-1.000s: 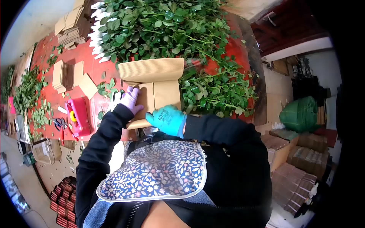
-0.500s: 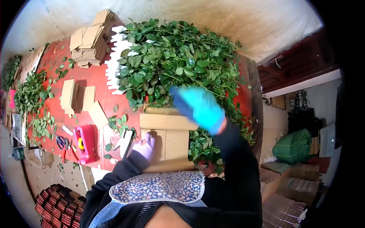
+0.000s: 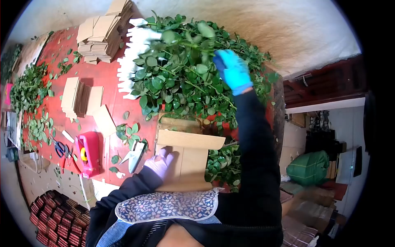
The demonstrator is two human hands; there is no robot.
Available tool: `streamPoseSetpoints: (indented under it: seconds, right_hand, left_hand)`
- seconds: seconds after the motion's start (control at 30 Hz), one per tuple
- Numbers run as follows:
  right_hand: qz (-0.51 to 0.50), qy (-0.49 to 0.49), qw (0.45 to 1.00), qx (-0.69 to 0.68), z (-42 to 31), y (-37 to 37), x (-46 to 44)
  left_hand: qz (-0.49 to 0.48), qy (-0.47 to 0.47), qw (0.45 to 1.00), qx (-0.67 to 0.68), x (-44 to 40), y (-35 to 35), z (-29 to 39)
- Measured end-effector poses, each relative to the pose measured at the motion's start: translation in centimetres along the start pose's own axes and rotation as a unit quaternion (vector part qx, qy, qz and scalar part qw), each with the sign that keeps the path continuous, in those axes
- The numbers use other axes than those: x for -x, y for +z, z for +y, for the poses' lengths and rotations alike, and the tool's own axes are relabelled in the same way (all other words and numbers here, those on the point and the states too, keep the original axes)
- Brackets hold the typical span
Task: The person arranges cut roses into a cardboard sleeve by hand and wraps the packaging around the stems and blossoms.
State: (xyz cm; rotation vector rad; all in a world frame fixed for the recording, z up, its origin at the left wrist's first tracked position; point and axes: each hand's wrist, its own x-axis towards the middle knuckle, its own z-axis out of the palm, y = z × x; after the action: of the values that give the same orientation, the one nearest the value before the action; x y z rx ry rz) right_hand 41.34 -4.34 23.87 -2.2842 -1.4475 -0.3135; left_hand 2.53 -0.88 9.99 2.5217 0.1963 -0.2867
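Observation:
My right hand (image 3: 233, 71), in a bright blue glove, is closed around a leafy rose stem (image 3: 185, 43) at the right side of the pile. This stem's leaves are smeared by motion. Beneath it lies a thick heap of green stems (image 3: 181, 86), with white sleeves (image 3: 131, 68) over their left ends. My left hand (image 3: 160, 162), in a pale purple glove, rests on the left edge of a creased brown cardboard sheet (image 3: 189, 158), fingers spread and holding nothing. A white-and-grey stapler-like tool (image 3: 137, 156) lies left of that hand.
On the red table (image 3: 111, 154) stand a pink tape dispenser (image 3: 88, 154), scissors (image 3: 61, 149) and red-handled pruners (image 3: 70, 160). Cardboard pieces form a tall stack (image 3: 98, 39) and a smaller one (image 3: 76, 99). More leaves (image 3: 31, 88) lie far left. A wall rises behind.
My right hand has moved up and away from the cardboard to the stem pile and now grips a stem. My left hand stays on the cardboard, its fingers slightly more spread.

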Motion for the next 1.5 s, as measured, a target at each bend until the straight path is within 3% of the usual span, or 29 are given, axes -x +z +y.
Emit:
streamPoseSetpoints:
  seconds: [0.07, 0.13, 0.2, 0.3, 0.33, 0.37, 0.43, 0.5, 0.53, 0.57, 0.6, 0.63, 0.7, 0.77, 0.8, 0.83, 0.9, 0.97, 1.03, 1.07, 1.1, 1.13, 1.2, 1.23, 1.3, 1.33, 1.37, 1.43, 1.5]
  right_hand:
    - [0.052, -0.059, 0.993, 0.087, -1.0, -2.9, 0.9]
    - [0.004, 0.024, 0.999, 0.049, 0.0, -3.7, 1.5]
    - [0.065, 0.025, 0.997, 0.039, 2.8, -4.0, 2.7]
    - [0.180, 0.055, 0.981, -0.049, 8.1, -3.9, 4.9]
    - [0.210, 0.076, 0.969, -0.100, 7.4, -4.4, 5.5]
    - [0.212, 0.112, 0.956, -0.172, 6.6, -5.7, 6.6]
    - [0.137, 0.187, 0.962, -0.146, 4.3, -8.0, 7.6]
    - [0.253, 0.118, 0.937, -0.211, 5.2, -8.0, 7.9]
    - [0.224, 0.141, 0.961, -0.079, 8.3, -8.7, 8.6]
    - [0.226, 0.184, 0.943, -0.158, 12.7, -8.0, 9.8]
    - [0.275, 0.237, 0.910, -0.200, 16.0, -7.5, 11.7]
    - [0.323, 0.280, 0.871, -0.244, 18.4, -7.9, 12.4]
    - [0.430, 0.249, 0.817, -0.290, 19.8, -10.1, 13.4]
    - [0.495, 0.197, 0.790, -0.304, 19.2, -13.2, 13.7]
    - [0.515, 0.147, 0.784, -0.314, 14.9, -14.9, 12.3]
    - [0.529, 0.154, 0.793, -0.258, 15.1, -16.9, 12.4]
    - [0.541, 0.051, 0.795, -0.271, 9.7, -20.5, 11.3]
    - [0.543, 0.015, 0.837, -0.066, 7.0, -22.2, 10.2]
    - [0.529, 0.021, 0.824, -0.202, 5.3, -21.7, 9.0]
    - [0.447, 0.054, 0.884, -0.124, 3.0, -19.7, 9.1]
    - [0.325, 0.147, 0.928, -0.112, 0.7, -18.6, 9.3]
    - [0.241, 0.186, 0.913, -0.272, -0.4, -17.2, 10.4]
    - [0.022, 0.176, 0.936, -0.303, -1.5, -13.5, 14.5]
    - [-0.093, 0.135, 0.955, -0.249, -2.3, -12.2, 16.4]
    - [-0.300, 0.041, 0.929, -0.212, -4.5, -9.9, 19.5]
    - [-0.366, 0.026, 0.917, -0.157, -5.7, -8.8, 20.8]
    - [-0.424, 0.008, 0.900, -0.097, -6.4, -7.8, 22.2]
    - [-0.391, 0.076, 0.904, -0.154, -7.0, -5.5, 25.9]
    - [-0.483, 0.221, 0.837, -0.131, -8.1, -5.4, 27.7]
  left_hand:
    - [0.004, 0.018, 1.000, -0.006, -0.1, 0.2, -0.5]
    - [0.032, 0.038, 0.999, -0.006, -0.1, 0.3, -1.1]
    - [0.079, 0.076, 0.994, -0.016, -0.3, 0.6, -1.8]
    - [0.048, 0.051, 0.996, -0.049, -0.7, 1.0, -2.2]
    - [0.112, 0.072, 0.990, -0.036, -0.9, 1.4, -2.5]
    - [0.137, 0.103, 0.978, -0.119, -1.0, 1.6, -2.9]
    - [0.157, 0.119, 0.978, -0.066, -1.4, 2.3, -3.9]
    - [0.127, 0.093, 0.986, -0.045, -1.5, 4.1, -5.4]
    - [0.084, 0.061, 0.994, -0.012, -1.5, 3.6, -5.2]
    - [0.046, 0.029, 0.998, 0.019, -1.9, 3.1, -5.0]
    - [0.062, 0.076, 0.991, -0.095, -1.7, 3.3, -5.3]
    - [0.036, 0.083, 0.991, -0.103, -1.8, 2.1, -4.7]
    - [0.046, 0.085, 0.994, -0.050, -2.3, 4.7, -6.2]
    - [0.039, 0.075, 0.994, -0.064, -1.7, 2.6, -4.7]
    - [0.064, 0.093, 0.993, -0.046, -1.8, 2.9, -5.1]
    - [0.088, 0.111, 0.990, -0.027, -1.9, 3.3, -5.5]
    - [0.048, 0.096, 0.993, -0.042, -1.6, 1.3, -4.5]
    - [0.011, 0.082, 0.995, -0.061, -1.8, 0.8, -4.2]
    - [0.012, 0.097, 0.993, -0.061, -1.8, 1.6, -5.0]
    - [0.019, 0.102, 0.991, -0.083, -1.8, 2.0, -5.2]
    - [0.026, 0.100, 0.989, -0.103, -1.8, 2.2, -5.4]
    - [0.076, 0.141, 0.983, -0.088, -2.2, 2.5, -5.8]
    - [0.060, 0.109, 0.991, -0.051, -1.9, 1.8, -5.5]
    - [0.052, 0.107, 0.990, -0.079, -1.7, 0.2, -4.8]
    - [0.031, 0.165, 0.982, -0.091, -1.7, 0.2, -6.2]
    - [0.021, 0.194, 0.976, -0.096, -1.7, 0.2, -6.9]
    - [0.022, 0.144, 0.989, -0.026, -1.6, -0.4, -6.4]
    - [0.095, 0.206, 0.974, -0.026, -2.0, 0.4, -7.5]
    - [0.084, 0.204, 0.974, -0.049, -2.3, 1.4, -8.2]
